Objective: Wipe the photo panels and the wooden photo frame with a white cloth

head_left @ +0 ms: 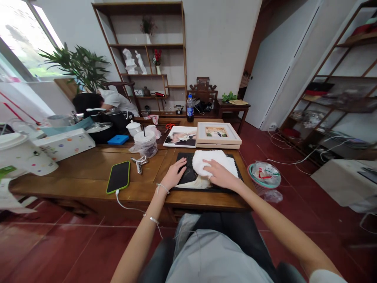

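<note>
A dark flat board lies near the table's front edge. On its right half is a white fluffy cloth, bunched up, with a paler beige piece along the front. My right hand rests on the cloth, fingers stretched out and pressing down on it. My left hand lies at the board's left edge, its fingers spread and holding nothing. Behind the board are a light picture frame with a photo in it and a white print.
On the wooden table are a charging phone, a metal tripod-like piece, a lidded cup in plastic, a blue box and a bottle. A basket stands right on the floor. Another person leans over the far left.
</note>
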`<move>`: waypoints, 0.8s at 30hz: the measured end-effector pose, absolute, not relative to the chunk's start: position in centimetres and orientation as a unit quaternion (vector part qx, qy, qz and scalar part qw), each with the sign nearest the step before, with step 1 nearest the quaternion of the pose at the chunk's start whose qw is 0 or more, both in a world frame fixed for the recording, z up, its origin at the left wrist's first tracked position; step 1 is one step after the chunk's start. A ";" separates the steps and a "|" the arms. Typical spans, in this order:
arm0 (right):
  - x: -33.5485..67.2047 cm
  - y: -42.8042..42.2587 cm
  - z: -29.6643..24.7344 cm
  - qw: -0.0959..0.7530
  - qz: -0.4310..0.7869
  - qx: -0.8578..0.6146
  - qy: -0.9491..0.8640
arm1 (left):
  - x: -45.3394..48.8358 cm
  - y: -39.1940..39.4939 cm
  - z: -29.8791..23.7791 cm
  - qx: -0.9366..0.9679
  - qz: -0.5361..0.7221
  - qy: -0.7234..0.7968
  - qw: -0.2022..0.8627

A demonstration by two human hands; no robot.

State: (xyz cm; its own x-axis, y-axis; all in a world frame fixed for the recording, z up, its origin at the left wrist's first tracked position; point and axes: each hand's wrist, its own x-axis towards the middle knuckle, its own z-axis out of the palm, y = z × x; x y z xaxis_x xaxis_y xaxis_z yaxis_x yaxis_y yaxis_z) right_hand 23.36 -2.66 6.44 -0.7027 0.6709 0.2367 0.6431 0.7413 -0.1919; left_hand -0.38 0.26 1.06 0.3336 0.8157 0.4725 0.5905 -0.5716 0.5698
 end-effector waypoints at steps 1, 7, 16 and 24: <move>23.5 -4.0 6.5 0.145 0.055 -0.351 -0.923 | -0.4 0.2 1.1 0.803 0.375 0.439 0.149; 24.0 -10.6 7.8 0.105 0.114 -0.301 -0.941 | -0.3 0.0 1.5 0.804 0.363 0.449 0.146; 24.4 -5.6 7.5 0.102 0.141 -0.311 -0.934 | -0.2 0.0 1.5 0.800 0.364 0.451 0.156; 22.6 3.3 5.8 0.149 0.018 -0.428 -0.891 | -0.5 0.3 1.0 0.801 0.379 0.436 0.161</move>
